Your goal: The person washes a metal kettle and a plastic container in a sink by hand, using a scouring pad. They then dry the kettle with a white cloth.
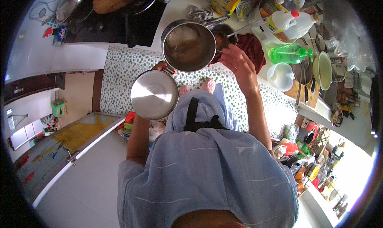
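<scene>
My left hand (161, 66) is at the handle joint of a stainless steel pot (189, 45), its fingers partly hidden behind a round shiny metal disc (154, 94), a lid or a pan base. The pot is tilted so its brownish, stained inside shows. My right hand (239, 63) is raised at the pot's right side, palm and fingers spread, holding nothing visible. Just behind it lie a dark red cloth (254, 50) and a smaller pan (223, 33) with a long-handled utensil in it.
A black cooktop (110, 30) with pans is at the upper left. On the right-hand counter stand a green soap bottle (287, 53), white-capped jugs, a white plastic jug (280, 76), a green basin (322, 71) and a cutting board (305, 93). Shelves with clutter are at lower right.
</scene>
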Tool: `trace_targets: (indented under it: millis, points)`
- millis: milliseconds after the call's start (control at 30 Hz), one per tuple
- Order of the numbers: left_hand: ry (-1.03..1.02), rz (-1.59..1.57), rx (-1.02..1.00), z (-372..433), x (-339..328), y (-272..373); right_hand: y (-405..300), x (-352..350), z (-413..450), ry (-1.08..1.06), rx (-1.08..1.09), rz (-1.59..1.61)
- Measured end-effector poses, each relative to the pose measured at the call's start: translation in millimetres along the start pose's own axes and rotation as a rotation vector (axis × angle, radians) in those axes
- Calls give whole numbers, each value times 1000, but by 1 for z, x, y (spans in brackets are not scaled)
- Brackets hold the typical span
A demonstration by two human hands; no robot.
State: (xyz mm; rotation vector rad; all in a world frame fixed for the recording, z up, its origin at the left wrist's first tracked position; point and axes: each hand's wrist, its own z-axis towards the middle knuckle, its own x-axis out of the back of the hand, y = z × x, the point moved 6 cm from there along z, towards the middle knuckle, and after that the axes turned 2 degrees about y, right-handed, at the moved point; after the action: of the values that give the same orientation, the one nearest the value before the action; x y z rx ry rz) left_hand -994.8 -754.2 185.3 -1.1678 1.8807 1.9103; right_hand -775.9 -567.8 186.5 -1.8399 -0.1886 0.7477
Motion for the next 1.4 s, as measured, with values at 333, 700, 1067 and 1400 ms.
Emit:
trace_targets:
  millis: [333, 700, 1067, 1400]
  points:
    - [22, 25, 26, -3, 6, -2, 56, 52, -61, 163, -159, 82]
    - [68, 50, 0, 1, 4, 3, 61, 70, -54, 207, -192, 90]
    - [14, 86, 31, 44, -19, -15, -37, -22, -86, -212, 157, -275]
    - [-196, 119, 255, 68, -94, -100, -61, 3, -157, 20, 189, -325]
